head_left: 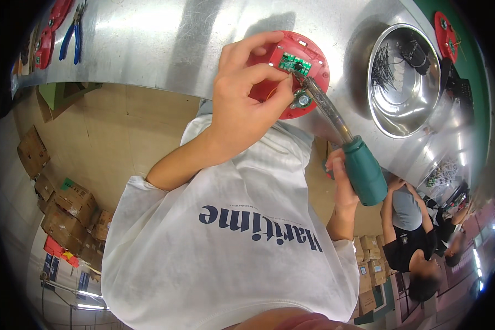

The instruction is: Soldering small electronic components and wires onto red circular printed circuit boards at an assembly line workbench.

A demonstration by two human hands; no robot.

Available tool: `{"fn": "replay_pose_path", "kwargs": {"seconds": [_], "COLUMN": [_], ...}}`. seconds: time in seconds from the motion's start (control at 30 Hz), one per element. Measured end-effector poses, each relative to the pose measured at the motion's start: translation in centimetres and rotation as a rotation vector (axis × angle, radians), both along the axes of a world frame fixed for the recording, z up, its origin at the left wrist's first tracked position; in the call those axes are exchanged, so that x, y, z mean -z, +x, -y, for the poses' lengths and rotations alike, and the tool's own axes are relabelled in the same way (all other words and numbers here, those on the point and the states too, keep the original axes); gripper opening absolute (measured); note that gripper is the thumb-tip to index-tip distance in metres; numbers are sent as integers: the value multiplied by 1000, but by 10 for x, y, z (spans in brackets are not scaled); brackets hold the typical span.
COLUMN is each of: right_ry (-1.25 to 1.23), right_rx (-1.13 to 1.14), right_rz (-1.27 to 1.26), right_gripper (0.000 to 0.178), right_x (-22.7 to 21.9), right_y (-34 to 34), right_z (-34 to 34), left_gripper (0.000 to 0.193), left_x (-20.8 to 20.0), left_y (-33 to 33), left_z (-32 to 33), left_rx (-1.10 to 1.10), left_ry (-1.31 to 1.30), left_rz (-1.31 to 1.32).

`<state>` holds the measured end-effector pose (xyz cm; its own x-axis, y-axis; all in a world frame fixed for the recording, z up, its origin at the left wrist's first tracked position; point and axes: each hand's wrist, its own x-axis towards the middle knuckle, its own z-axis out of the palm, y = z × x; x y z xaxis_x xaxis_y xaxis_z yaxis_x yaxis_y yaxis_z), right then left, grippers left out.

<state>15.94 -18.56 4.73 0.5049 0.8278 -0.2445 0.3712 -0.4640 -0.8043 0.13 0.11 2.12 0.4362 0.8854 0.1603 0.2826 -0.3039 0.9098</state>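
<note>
My right hand (pixel 342 184) is closed round the green handle of a soldering iron (pixel 364 171). Its metal shaft slants up and left, with the tip at a small green circuit board (pixel 296 64). That board sits inside a round red plastic housing (pixel 317 48) on the metal table. Over the housing's left side, my left hand (pixel 239 91) pinches thumb and forefinger together beside the iron's tip. Whatever lies in that pinch is too small to make out. A round part with a screw (pixel 302 99) shows in the lower part of the housing.
Right of the housing stands a steel bowl (pixel 404 118) holding black wires. Another red housing (pixel 446 36) lies beyond it. Blue-handled pliers (pixel 71 41) and red parts (pixel 45 48) lie at the far left of the metal table (pixel 148 44). Other people (pixel 412 242) sit at lower right.
</note>
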Motion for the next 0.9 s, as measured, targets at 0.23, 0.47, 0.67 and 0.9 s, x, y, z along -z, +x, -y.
{"fn": "replay_pose_path", "kwargs": {"seconds": [0.23,0.47,0.67,0.9], "right_ry": [87,253,550,716], "right_rx": [5,270,419,537], "right_rz": [-107,-574,-539,-515], "right_gripper": [20,30,39,31], "right_x": [4,-5,1,13], "right_y": [1,0,18,56], "right_z": [4,14,28,56], "left_gripper": [6,6,4,4], "left_x": [3,1,-6,-14], "left_y": [1,2,1,1], "left_z": [0,0,-2,-9], "left_rx": [-20,-21,24,94], "left_ry": [-31,-47,-80,-106], "left_rz": [17,7,-19,-106]}}
